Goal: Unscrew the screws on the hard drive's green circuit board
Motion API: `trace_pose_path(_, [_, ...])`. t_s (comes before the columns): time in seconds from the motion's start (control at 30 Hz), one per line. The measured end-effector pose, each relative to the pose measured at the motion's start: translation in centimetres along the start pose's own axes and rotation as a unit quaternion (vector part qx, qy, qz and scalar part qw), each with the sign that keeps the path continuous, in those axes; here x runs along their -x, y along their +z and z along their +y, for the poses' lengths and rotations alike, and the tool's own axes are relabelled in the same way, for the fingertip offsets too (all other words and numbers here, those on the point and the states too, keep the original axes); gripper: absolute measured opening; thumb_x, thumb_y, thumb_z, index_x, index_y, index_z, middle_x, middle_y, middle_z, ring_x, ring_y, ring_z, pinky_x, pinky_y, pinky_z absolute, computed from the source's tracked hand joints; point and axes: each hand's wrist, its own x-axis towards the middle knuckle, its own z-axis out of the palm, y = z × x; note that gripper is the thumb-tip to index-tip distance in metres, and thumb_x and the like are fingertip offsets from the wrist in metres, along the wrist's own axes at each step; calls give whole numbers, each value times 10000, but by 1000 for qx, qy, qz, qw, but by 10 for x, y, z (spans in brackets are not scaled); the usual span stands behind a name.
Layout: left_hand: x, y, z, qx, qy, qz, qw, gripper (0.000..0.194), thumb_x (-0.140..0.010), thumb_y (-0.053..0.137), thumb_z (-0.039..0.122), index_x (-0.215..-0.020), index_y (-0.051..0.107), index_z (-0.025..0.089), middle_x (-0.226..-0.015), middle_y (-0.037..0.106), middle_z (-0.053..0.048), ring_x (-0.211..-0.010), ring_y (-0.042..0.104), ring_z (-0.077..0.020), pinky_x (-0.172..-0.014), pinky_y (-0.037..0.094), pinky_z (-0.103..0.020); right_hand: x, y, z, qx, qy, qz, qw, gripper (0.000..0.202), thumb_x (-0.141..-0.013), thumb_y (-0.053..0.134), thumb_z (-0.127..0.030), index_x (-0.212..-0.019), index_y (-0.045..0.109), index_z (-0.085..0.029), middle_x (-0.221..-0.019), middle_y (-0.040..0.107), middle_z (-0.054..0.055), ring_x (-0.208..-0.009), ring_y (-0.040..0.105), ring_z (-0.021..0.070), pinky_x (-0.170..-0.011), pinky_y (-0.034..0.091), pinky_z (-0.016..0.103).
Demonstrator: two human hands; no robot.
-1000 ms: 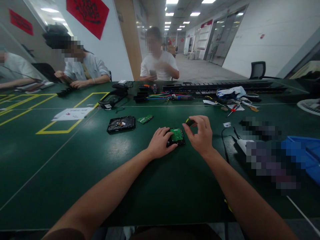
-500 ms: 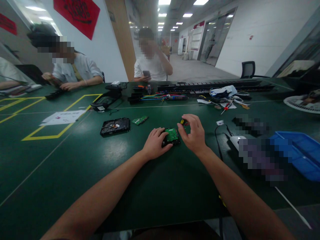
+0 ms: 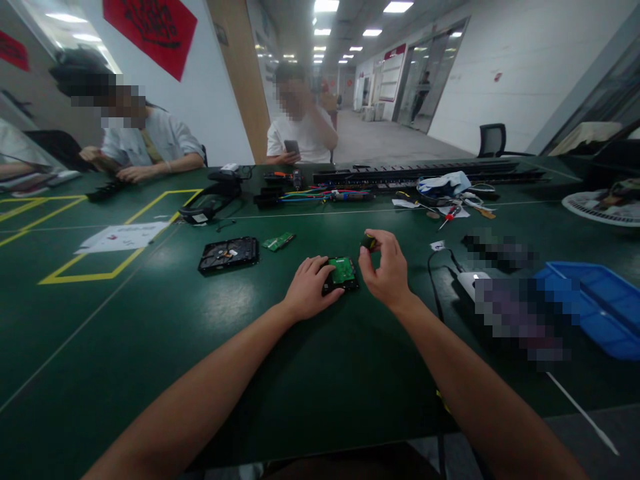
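Green tabletop (image 3: 260, 380) fills the lower frame. At frame ctr, my L fingers (image 3: 326, 272) hold the hard drive (image 3: 343, 270) across its edges, green board up. Just right of it, R fingers (image 3: 384, 241) pinch a dark handle (image 3: 369, 241); tip's hidden. Vs. ½ sec ago, handle's yellow mostly rolled away: prob. mid-twist, drive kept steady.

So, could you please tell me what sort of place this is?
Probably an office-like room for electronics work, judging by the black-and-green rectangular hard drive under the bare left hand, the red-handled screwdriver, and the black-backed chair beyond the dark-green table.
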Motion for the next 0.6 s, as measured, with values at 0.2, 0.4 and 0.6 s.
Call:
trace_pose_path(0.2, [-1, 2, -1, -5, 0, 1, 1000, 598, -952, 687, 587, -1396, 610, 193, -1537, 554, -165, -1466, 481, -374, -1260, 370, -600, 0, -1, 1, 11, -1, 8, 1000, 384, -994, 673, -266, -1361, 565, -305, -1204, 573, 97, -1085, 622, 255, -857, 630, 447])
trace_pose_path(0.4, [-1, 2, 0, -12, -2, -4, 1000, 591, -964, 669, 588, -1390, 616, 181, -1535, 555, -171, -1471, 476, -375, -1264, 363, -599, 0, -1, 2, 15, 9, 9, 1000, 401, -994, 641, -230, -1382, 564, -300, -1210, 571, 101, -1031, 630, 246, -798, 641, 434])
trace_pose_path(0.6, [-2, 3, 0, -7, -3, -2, 1000, 592, -952, 686, 590, -1382, 624, 189, -1528, 561, -168, -1464, 483, -371, -1269, 362, -590, 0, -1, 1, -4, -5, 3, 1000, 428, -986, 592, -184, -1400, 536, -278, -1271, 625, 120, -1113, 653, 270, -843, 644, 450])
